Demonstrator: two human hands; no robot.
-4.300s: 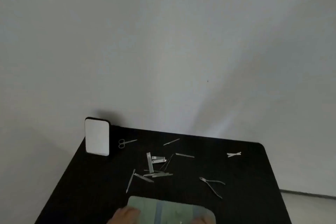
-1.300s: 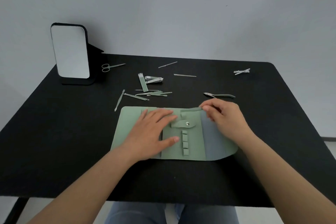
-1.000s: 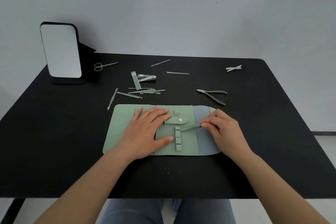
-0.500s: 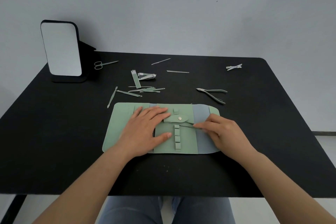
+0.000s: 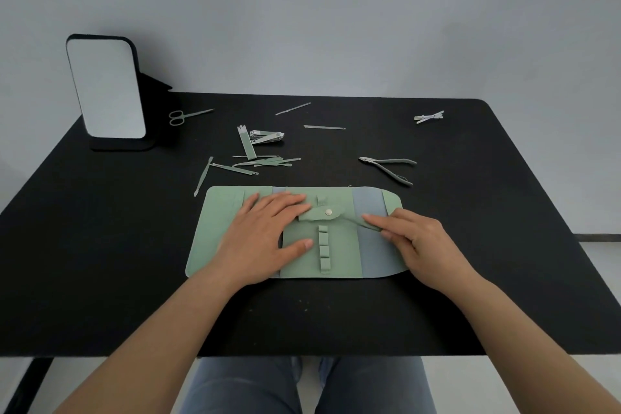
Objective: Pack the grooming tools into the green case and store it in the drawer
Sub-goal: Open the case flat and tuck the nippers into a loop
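The green case (image 5: 218, 228) lies open and flat on the black table (image 5: 100, 245). My left hand (image 5: 265, 239) presses flat on its left-middle panel. My right hand (image 5: 416, 242) pinches a slim green tool (image 5: 353, 221) whose tip sits under the snap flap (image 5: 322, 213). Below the flap runs a column of small loops (image 5: 323, 252) with nothing in them. Loose tools lie beyond the case: nippers (image 5: 389, 168), nail clippers (image 5: 267, 137), scissors (image 5: 183, 116) and a pile of slim tools (image 5: 265, 162). No drawer is in view.
A standing mirror (image 5: 106, 91) is at the table's back left. Two thin files (image 5: 292, 108) (image 5: 324, 127) and a small pale tool (image 5: 429, 117) lie near the back edge. Another slim tool (image 5: 202, 176) lies just off the case's upper left corner.
The view dropped from the wall to the table. My right hand carried the slim green tool from the case's top edge down to the snap flap and slid it leftward.
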